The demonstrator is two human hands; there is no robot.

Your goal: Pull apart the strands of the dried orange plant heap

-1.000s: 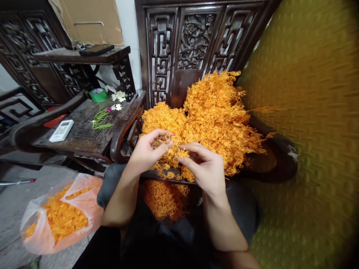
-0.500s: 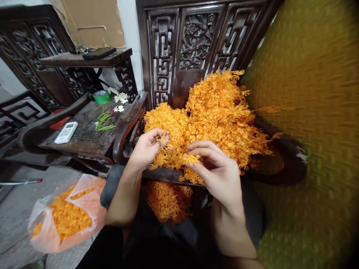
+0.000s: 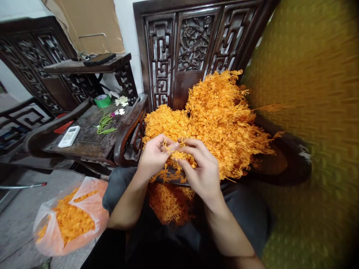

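Note:
My left hand [image 3: 153, 157] pinches a small branched orange plastic piece [image 3: 167, 148] between thumb and fingers. Close against it, the thumb and fingertips of my right hand [image 3: 200, 166] are closed on orange plastic bits too, partly hidden by the fingers. Both hands are over the front of a large heap of orange plastic pieces [image 3: 218, 123], thin and stringy with frilly ends, which fills the seat of a carved dark wooden chair [image 3: 193, 84]. A further orange bunch [image 3: 171, 205] is below the seat edge, between my legs.
On the floor at left stands a translucent plastic bag [image 3: 46, 239] holding orange pieces. A wooden side seat [image 3: 89, 138] carries a white remote control [image 3: 69, 136], green tape roll [image 3: 102, 100], green stems [image 3: 106, 124] and white flowers [image 3: 121, 101]. A textured yellow-green surface [image 3: 314, 112] borders the right.
My right hand has moved left and slightly up, so its fingertips now meet those of my left hand. The left hand has shifted a little right and down. The view has tilted slightly.

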